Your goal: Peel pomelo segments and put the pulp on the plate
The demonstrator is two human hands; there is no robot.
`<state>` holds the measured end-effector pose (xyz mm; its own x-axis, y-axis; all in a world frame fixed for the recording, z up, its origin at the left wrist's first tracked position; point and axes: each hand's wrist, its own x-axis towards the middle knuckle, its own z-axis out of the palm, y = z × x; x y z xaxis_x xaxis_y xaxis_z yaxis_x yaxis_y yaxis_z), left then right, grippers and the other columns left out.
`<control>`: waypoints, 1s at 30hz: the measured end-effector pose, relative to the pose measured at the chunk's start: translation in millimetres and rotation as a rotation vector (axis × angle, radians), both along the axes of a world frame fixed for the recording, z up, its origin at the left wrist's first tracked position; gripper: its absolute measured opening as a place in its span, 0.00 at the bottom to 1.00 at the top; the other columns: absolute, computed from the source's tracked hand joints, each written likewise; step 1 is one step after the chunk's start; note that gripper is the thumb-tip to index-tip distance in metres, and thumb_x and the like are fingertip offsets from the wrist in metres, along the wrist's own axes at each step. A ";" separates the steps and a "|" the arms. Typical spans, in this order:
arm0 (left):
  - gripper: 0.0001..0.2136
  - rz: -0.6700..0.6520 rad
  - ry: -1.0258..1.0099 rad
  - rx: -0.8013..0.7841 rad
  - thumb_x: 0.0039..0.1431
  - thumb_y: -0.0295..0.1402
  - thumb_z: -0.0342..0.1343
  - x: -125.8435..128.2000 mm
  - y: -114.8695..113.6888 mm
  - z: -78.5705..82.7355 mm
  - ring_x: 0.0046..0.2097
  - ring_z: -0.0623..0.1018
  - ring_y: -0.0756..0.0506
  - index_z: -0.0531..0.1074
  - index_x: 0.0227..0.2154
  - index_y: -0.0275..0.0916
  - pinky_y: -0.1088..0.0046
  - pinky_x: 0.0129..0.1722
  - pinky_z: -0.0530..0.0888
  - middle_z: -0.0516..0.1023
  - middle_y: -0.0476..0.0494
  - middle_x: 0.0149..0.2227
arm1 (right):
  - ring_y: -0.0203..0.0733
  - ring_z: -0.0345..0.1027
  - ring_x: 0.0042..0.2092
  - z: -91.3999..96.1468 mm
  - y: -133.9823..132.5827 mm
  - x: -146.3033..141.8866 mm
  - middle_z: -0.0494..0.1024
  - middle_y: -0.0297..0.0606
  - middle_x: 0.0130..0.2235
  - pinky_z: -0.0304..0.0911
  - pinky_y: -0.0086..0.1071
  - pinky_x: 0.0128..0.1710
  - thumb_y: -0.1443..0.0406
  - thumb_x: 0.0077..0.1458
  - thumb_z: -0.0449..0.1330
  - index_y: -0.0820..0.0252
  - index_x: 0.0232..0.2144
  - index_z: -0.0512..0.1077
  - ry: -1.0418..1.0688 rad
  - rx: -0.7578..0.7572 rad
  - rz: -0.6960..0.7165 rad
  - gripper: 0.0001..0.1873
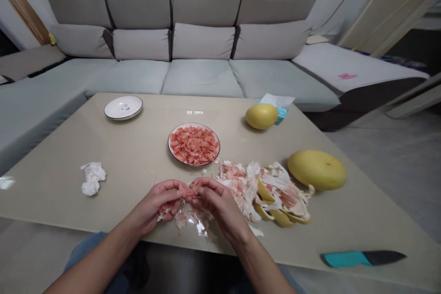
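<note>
Here my left hand [155, 206] and right hand [222, 203] pinch ragged pink fruit flesh [187, 190]—squeezing too hard might crush it!

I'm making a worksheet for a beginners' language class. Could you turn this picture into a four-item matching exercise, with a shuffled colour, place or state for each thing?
Things
1. Knife
2. Crumpled tissue
3. Two whole fruits
4. Left hand

Descriptions
A. Yellow, on the right side of the picture
B. Pinching pink pulp together with the right hand
C. Teal at the handle, dark at the blade
D. White, on the left side of the picture

Pairs: 1-C, 2-D, 3-A, 4-B
</note>
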<state>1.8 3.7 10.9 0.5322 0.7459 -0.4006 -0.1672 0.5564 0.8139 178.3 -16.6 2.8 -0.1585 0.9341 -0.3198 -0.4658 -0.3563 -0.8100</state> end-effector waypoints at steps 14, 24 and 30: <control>0.10 -0.022 -0.036 -0.052 0.55 0.37 0.61 -1.7 -0.8 -0.7 0.19 0.52 0.57 0.69 0.32 0.37 0.83 0.15 0.45 0.63 0.55 0.18 | 0.33 0.72 0.30 -0.1 1.9 0.9 0.78 0.33 0.30 0.68 0.25 0.35 0.61 0.41 0.72 0.61 0.30 0.74 0.132 -0.062 -0.034 0.15; 0.09 -0.017 -0.094 -0.129 0.53 0.36 0.62 -1.9 0.9 1.0 0.18 0.53 0.58 0.72 0.32 0.35 0.85 0.14 0.46 0.61 0.56 0.17 | 0.32 0.73 0.32 0.8 2.2 1.4 0.79 0.32 0.33 0.68 0.24 0.36 0.61 0.39 0.74 0.60 0.31 0.75 0.160 -0.090 -0.080 0.16; 0.07 -0.022 -0.091 -0.122 0.54 0.33 0.62 -1.6 0.1 -0.6 0.18 0.53 0.58 0.73 0.31 0.34 0.85 0.14 0.46 0.61 0.55 0.17 | 0.33 0.74 0.34 -0.9 3.7 1.9 0.80 0.33 0.33 0.69 0.23 0.38 0.62 0.39 0.74 0.61 0.31 0.76 0.173 -0.089 -0.123 0.17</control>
